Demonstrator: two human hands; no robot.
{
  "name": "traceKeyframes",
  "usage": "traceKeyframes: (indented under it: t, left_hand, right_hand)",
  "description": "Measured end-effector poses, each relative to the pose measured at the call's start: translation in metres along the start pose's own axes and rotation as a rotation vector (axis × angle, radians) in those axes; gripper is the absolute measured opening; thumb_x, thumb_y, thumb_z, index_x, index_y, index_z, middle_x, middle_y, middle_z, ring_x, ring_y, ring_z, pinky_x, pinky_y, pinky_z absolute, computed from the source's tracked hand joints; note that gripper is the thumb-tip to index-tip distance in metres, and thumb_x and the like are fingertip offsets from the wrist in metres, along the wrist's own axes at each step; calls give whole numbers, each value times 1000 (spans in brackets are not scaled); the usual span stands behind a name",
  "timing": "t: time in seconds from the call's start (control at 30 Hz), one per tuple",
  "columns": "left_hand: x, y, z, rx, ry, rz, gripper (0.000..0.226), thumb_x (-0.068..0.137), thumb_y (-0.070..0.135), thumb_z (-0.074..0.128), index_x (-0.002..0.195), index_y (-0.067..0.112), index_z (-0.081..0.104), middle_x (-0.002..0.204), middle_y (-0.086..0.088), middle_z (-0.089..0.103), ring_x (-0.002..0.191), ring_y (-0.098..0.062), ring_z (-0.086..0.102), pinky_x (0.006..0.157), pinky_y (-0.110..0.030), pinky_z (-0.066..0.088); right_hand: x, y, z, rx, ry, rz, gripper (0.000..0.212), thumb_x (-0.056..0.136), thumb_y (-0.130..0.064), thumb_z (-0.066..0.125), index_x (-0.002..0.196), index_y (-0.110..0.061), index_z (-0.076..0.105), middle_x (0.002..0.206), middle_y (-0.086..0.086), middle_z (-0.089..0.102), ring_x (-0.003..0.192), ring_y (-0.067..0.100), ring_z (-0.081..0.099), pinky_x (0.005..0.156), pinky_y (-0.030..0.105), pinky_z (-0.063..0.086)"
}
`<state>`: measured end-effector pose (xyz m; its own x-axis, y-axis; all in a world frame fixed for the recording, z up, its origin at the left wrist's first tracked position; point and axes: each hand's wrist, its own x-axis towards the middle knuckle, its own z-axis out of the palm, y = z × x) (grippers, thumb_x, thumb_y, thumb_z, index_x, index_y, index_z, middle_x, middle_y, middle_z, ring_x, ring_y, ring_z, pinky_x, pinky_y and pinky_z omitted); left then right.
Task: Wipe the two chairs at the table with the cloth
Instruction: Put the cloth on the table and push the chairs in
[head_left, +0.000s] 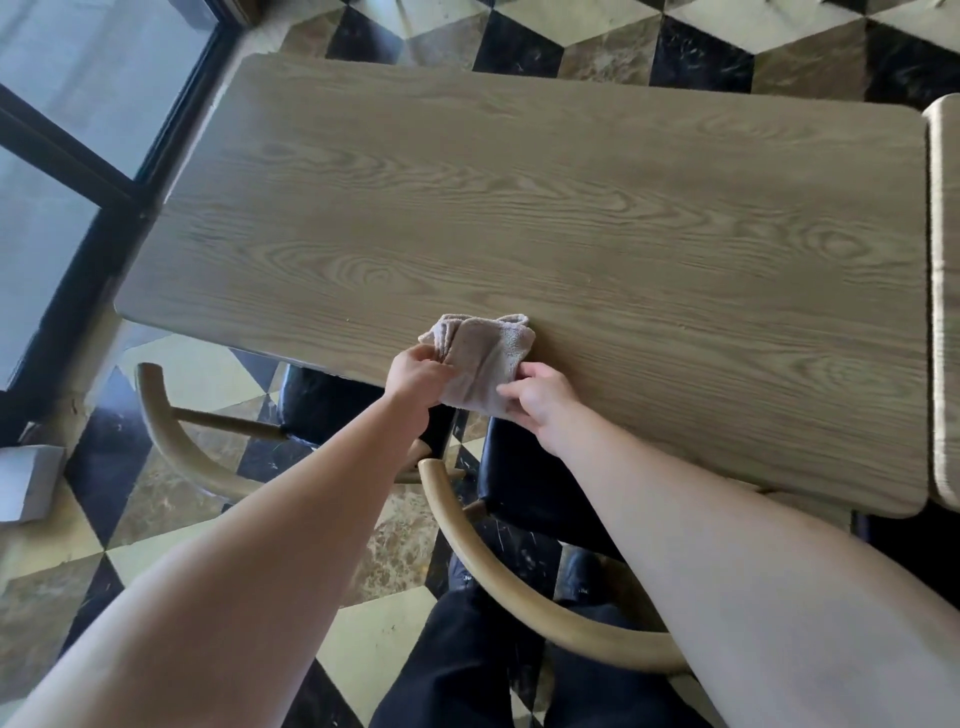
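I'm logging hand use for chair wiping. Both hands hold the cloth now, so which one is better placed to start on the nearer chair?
Probably the right hand: it grips the cloth directly above the nearer chair. The left hand sits nearer the other chair.

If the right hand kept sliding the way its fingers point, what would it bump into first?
The right hand points up-left across the cloth, which it already grips. The first thing beyond looks like the left hand holding the other edge, though depth is unclear.
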<state>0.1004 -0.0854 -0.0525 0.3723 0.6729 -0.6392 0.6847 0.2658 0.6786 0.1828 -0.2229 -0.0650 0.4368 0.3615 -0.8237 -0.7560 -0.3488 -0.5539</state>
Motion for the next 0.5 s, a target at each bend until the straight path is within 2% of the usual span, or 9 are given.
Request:
traceKeyframes:
  t: [0.07, 0.17, 0.2, 0.27, 0.33, 0.4, 0.5]
  left_hand:
    - [10, 2, -5, 3, -8, 18, 24, 81, -5, 65, 91, 15, 71, 82, -2, 64, 86, -23, 59, 84, -42, 56]
    - [30, 6, -14, 24, -16, 9, 27, 80, -1, 70, 104, 11, 72, 89, -4, 67, 88, -23, 61, 91, -43, 55]
    - [38, 6, -19, 60, -23, 5, 23, 80, 1, 71, 100, 12, 73, 87, -4, 68, 87, -23, 62, 91, -43, 56]
    - [47, 5, -25, 192, -49, 12, 11, 80, 5, 72, 84, 15, 71, 79, -4, 66, 81, -24, 63, 87, -45, 60]
    - [55, -1, -41, 320, -86, 32, 5, 78, 6, 72, 75, 10, 72, 73, -7, 64, 74, -25, 63, 82, -49, 62]
    - [61, -7, -54, 334, -104, 39, 11, 77, 2, 72, 70, 10, 73, 71, -8, 68, 75, -28, 70, 79, -48, 63]
    - [75, -13, -76, 290, -130, 26, 32, 82, -8, 62, 63, 17, 70, 70, -9, 71, 77, -31, 75, 76, -46, 64]
  right_hand:
    - [5, 0, 8, 10, 28, -30, 59, 89, 8, 64, 143, -12, 52, 126, 14, 65, 117, 31, 64, 100, 45, 55]
    - [12, -6, 25, 23, 73, -70, 57, 88, 6, 65, 140, -14, 55, 107, 5, 66, 117, 28, 64, 100, 41, 54]
    - [15, -6, 32, 8, 96, -83, 56, 88, 5, 66, 140, -15, 56, 104, 3, 66, 117, 29, 64, 102, 43, 53]
    - [18, -4, 39, -60, 156, -93, 56, 88, 1, 68, 140, -17, 56, 115, 5, 67, 116, 29, 64, 103, 45, 52]
    - [19, 6, 52, -90, 260, -72, 55, 88, -2, 68, 139, -20, 57, 123, 7, 65, 112, 26, 64, 101, 44, 53]
    - [17, 16, 59, -64, 353, -62, 51, 88, -3, 68, 135, -20, 60, 119, 7, 66, 106, 26, 66, 99, 44, 55]
    - [10, 31, 77, -46, 483, -68, 38, 89, -7, 68, 124, -21, 65, 110, 6, 67, 105, 29, 69, 95, 45, 57]
